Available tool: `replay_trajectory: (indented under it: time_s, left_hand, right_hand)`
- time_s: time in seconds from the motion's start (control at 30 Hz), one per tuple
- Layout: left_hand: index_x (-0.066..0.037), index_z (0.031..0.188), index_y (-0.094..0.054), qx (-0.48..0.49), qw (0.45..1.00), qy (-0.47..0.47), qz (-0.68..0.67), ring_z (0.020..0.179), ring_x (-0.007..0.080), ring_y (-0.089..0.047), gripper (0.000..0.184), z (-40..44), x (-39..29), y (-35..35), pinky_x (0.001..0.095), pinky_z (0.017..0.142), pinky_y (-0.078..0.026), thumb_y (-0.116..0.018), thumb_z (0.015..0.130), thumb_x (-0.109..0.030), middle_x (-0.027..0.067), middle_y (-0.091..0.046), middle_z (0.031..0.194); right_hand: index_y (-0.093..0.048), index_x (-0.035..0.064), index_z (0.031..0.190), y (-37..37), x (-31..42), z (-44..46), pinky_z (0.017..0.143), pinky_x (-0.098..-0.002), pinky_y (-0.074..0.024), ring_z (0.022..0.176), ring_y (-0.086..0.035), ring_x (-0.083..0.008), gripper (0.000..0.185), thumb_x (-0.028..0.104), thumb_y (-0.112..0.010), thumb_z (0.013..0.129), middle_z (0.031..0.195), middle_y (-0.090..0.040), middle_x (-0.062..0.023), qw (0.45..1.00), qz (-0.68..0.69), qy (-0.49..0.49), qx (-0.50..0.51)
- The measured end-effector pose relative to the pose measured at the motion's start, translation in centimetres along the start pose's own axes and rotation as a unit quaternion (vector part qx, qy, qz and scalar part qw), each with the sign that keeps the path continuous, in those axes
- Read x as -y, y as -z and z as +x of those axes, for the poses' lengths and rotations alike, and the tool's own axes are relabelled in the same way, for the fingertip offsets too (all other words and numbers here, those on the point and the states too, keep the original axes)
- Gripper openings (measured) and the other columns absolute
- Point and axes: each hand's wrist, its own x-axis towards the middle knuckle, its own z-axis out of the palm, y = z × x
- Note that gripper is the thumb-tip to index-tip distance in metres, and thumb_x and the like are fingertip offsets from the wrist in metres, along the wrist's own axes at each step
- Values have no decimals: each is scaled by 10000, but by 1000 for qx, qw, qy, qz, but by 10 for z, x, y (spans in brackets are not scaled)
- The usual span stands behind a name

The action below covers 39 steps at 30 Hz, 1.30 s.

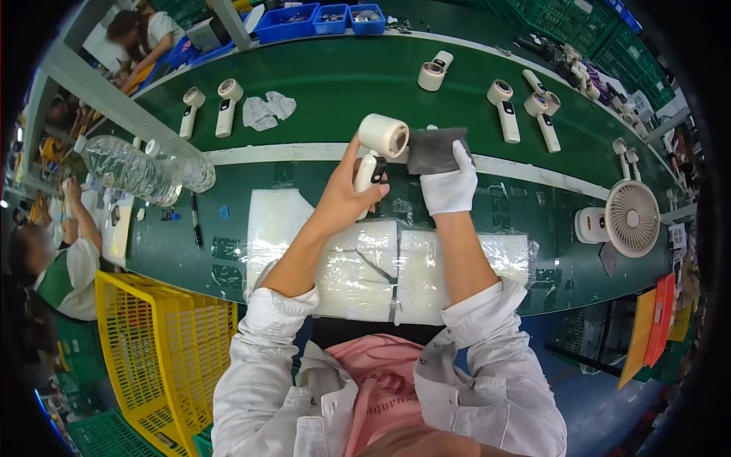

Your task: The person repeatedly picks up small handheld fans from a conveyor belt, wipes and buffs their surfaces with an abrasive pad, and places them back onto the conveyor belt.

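My bare left hand (pixel 352 190) is wrapped round the handle of a cream handheld device (pixel 383 135) with a round head, held upright above the bench edge. My right hand (pixel 449 186), in a white glove, grips a dark grey cloth (pixel 435 151) just to the right of the device's head. Below both hands lies a white foam pad (pixel 358 286) covered in clear tape. Similar cream devices rest on the green belt beyond, one (pixel 431 75) straight ahead and one (pixel 504 113) to the right.
Plastic bottles (pixel 133 169) and a black pen (pixel 196 221) are at the left, a cream fan (pixel 631 218) at the right. A yellow crate (pixel 164 343) stands lower left. Blue bins (pixel 287 24) line the far side. Two people work at the left. A crumpled white cloth (pixel 268 111) lies on the belt.
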Motion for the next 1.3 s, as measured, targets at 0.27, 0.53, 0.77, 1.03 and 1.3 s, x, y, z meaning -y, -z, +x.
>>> replay_trajectory:
  time_s: [0.27,0.53,0.77,1.03,1.3]
  left_hand:
    - [-57,1526,-446,-22,982,-26,188,1066,310,-715,819,-1,18,-16,354,957,-526,-801,787,-52,243,-705,1202]
    - [-103,1543,-458,-30,970,-65,232,966,160,-648,833,-4,20,-14,297,915,-516,-814,795,-17,137,-703,1108]
    - [-17,1515,-472,-37,996,-26,83,1075,162,-602,749,-1,11,-13,289,925,-504,-809,848,-71,98,-611,1224]
    - [-2,1474,-490,-206,968,-89,-110,1176,221,-523,569,6,33,-45,338,1057,-385,-554,1055,-382,133,-520,1233]
    - [-95,1120,-593,-222,895,-107,-373,850,54,-560,222,2,0,-14,233,756,-467,-538,1075,-306,-25,-595,942]
  right_hand:
    - [-713,49,1103,-48,7,-24,1032,-465,-490,1196,-628,-348,288,53,-716,815,1239,-696,-118,476,-721,423,273]
    - [-641,-42,1246,-22,-6,-9,995,-380,-510,1161,-661,-271,354,220,-577,1016,1257,-676,-156,978,-205,9,22]
    - [-631,-24,1243,-8,-30,-20,937,-321,-516,1045,-671,-197,367,225,-676,976,1157,-695,-112,896,-421,129,60]
    - [-593,-58,1351,-40,-72,-62,998,-316,-466,1122,-615,-152,426,237,-616,1045,1274,-673,-109,893,-428,135,1]
    - [-625,37,1378,-57,-70,-72,1071,-366,-458,1314,-587,-355,471,-68,-568,923,1503,-519,-232,699,-593,290,275]
